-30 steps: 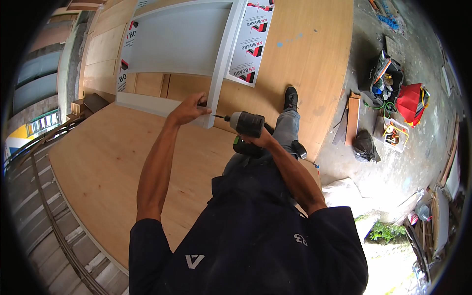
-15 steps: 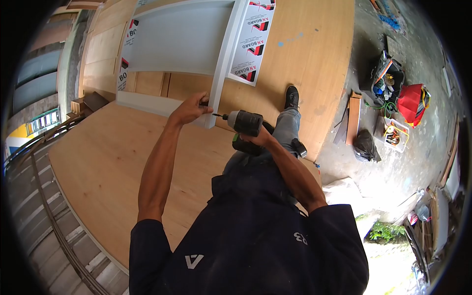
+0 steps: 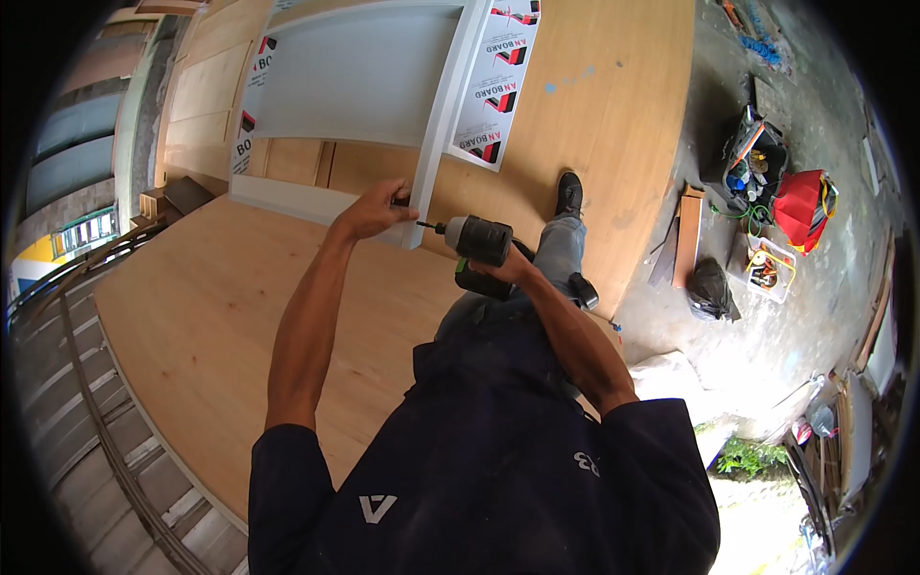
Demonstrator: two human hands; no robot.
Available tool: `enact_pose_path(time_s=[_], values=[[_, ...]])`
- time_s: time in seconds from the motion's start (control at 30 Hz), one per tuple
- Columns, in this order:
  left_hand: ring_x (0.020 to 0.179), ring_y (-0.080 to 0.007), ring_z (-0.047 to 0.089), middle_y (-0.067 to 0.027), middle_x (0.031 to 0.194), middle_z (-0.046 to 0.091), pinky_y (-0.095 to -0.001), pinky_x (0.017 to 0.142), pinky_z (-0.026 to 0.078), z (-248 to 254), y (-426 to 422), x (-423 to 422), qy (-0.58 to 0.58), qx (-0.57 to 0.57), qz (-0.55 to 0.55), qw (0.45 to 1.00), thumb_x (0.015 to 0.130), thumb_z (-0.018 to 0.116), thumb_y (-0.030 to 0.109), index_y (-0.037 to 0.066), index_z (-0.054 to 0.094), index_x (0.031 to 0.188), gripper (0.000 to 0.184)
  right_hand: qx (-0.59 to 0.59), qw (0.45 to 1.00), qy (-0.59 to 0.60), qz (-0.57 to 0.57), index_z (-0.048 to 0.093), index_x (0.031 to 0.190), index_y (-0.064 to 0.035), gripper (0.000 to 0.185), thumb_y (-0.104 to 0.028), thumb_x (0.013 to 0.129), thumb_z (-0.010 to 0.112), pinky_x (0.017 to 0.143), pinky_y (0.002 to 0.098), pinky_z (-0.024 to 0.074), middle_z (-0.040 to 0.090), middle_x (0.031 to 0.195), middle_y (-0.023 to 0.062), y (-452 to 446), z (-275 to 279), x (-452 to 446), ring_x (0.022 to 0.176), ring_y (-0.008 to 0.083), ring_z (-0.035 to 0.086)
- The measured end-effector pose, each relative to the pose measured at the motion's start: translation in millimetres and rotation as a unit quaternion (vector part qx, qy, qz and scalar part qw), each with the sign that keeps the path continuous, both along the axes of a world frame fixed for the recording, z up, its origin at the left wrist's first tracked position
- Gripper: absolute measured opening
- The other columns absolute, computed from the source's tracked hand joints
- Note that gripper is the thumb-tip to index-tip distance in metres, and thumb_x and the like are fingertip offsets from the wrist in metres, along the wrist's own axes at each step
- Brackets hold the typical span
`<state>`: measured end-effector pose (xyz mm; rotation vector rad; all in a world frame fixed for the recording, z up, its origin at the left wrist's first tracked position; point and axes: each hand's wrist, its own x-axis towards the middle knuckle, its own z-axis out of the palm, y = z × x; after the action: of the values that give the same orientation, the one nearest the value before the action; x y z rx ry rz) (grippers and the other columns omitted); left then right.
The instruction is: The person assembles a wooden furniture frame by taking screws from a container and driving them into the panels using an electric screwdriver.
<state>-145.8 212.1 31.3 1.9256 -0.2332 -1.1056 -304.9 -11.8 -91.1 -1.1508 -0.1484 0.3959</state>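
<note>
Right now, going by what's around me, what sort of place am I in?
Probably a workshop or building area: your right hand holds a power drill pointed toward a pale frame, and loose boards lie on a stained grey floor.

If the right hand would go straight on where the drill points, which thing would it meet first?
Probably the white frame, near its corner: the drill bit, leading the right hand, appears at its edge, though contact is unclear.
</note>
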Motion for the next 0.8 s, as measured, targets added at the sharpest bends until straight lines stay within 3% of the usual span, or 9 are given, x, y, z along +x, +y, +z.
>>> enact_pose_path(time_s=[0.1,0.23,0.4,0.53,0.6,0.63,0.7,0.73,0.8], values=[[0.081,-0.0136,0.048,-0.0001,0.082,0.050,-0.0293,0.080,0.043,7,-1,-3,-0.078,0.046,-0.055,0.994,0.071,0.077,0.013,0.002,0.051,0.088,0.033,0.022,0.997,0.064,0.035,0.058,0.109,-0.0030,0.044,-0.003,0.067,0.068,0.077,0.0336,0.0493,0.063,0.091,0.0058,-3,-9,-1,0.082,0.0170,0.059],[0.081,-0.0195,0.054,-0.0070,0.085,0.058,-0.0330,0.081,0.044,17,-11,-15,-0.110,0.064,-0.024,0.992,0.066,0.078,0.019,0.001,0.054,0.091,0.040,-0.062,0.996,-0.034,-0.047,0.057,0.112,-0.0036,0.047,-0.004,0.067,0.071,0.074,0.0327,0.0499,0.063,0.092,0.0052,-20,-21,-16,0.082,0.0165,0.060],[0.077,-0.0233,0.046,-0.0123,0.077,0.053,-0.0361,0.073,0.041,15,-29,-36,-0.287,0.236,-0.043,0.928,0.065,0.076,0.028,0.000,0.050,0.082,0.042,-0.033,0.989,0.144,-0.031,0.058,0.112,-0.0047,0.043,-0.003,0.071,0.071,0.081,0.0322,0.0489,0.063,0.098,0.0055,-49,-20,-31,0.090,0.0165,0.059],[0.073,-0.0291,0.054,-0.0134,0.077,0.057,-0.0383,0.071,0.041,3,-25,-44,-0.371,0.207,-0.024,0.905,0.072,0.069,0.026,0.000,0.051,0.087,0.035,-0.024,0.985,0.166,-0.034,0.059,0.112,-0.0049,0.041,-0.003,0.072,0.071,0.085,0.0328,0.0478,0.063,0.101,0.0060,-57,-11,-35,0.093,0.0167,0.059],[0.068,-0.0233,0.051,-0.0101,0.074,0.054,-0.0342,0.068,0.040,6,-23,-48,-0.461,0.105,0.168,0.865,0.080,0.063,0.029,0.001,0.050,0.085,0.032,-0.087,0.994,0.044,-0.049,0.060,0.113,-0.0053,0.042,-0.004,0.072,0.073,0.083,0.0326,0.0483,0.064,0.102,0.0059,-56,-10,-39,0.093,0.0170,0.059],[0.068,-0.0233,0.051,-0.0101,0.074,0.054,-0.0342,0.068,0.040,7,-16,-52,-0.461,0.106,0.171,0.864,0.080,0.063,0.029,0.001,0.050,0.085,0.032,-0.087,0.994,0.044,-0.045,0.060,0.113,-0.0053,0.042,-0.004,0.072,0.073,0.083,0.0326,0.0483,0.064,0.102,0.0059,-55,-8,-42,0.093,0.0170,0.059],[0.067,-0.0190,0.050,-0.0077,0.075,0.054,-0.0309,0.064,0.041,8,0,-67,-0.360,-0.116,0.550,0.745,0.087,0.056,0.025,0.002,0.050,0.085,0.023,-0.148,0.988,-0.021,-0.038,0.059,0.115,-0.0053,0.046,-0.005,0.071,0.074,0.084,0.0322,0.0479,0.064,0.104,0.0065,-51,1,-49,0.095,0.0172,0.059],[0.067,-0.0190,0.050,-0.0077,0.075,0.054,-0.0309,0.064,0.041,8,0,-80,-0.360,-0.114,0.551,0.744,0.087,0.056,0.025,0.002,0.050,0.085,0.023,-0.148,0.988,-0.021,-0.036,0.059,0.115,-0.0053,0.046,-0.005,0.071,0.074,0.084,0.0322,0.0479,0.064,0.104,0.0064,-49,12,-51,0.095,0.0172,0.059],[0.069,-0.0176,0.052,-0.0073,0.078,0.054,-0.0279,0.061,0.041,7,2,-115,-0.084,-0.285,0.766,0.570,0.091,0.048,0.015,0.003,0.052,0.088,0.013,-0.093,0.995,0.011,-0.021,0.059,0.114,-0.0049,0.046,-0.008,0.071,0.075,0.084,0.0318,0.0476,0.064,0.103,0.0076,-42,32,-53,0.094,0.0174,0.059]])
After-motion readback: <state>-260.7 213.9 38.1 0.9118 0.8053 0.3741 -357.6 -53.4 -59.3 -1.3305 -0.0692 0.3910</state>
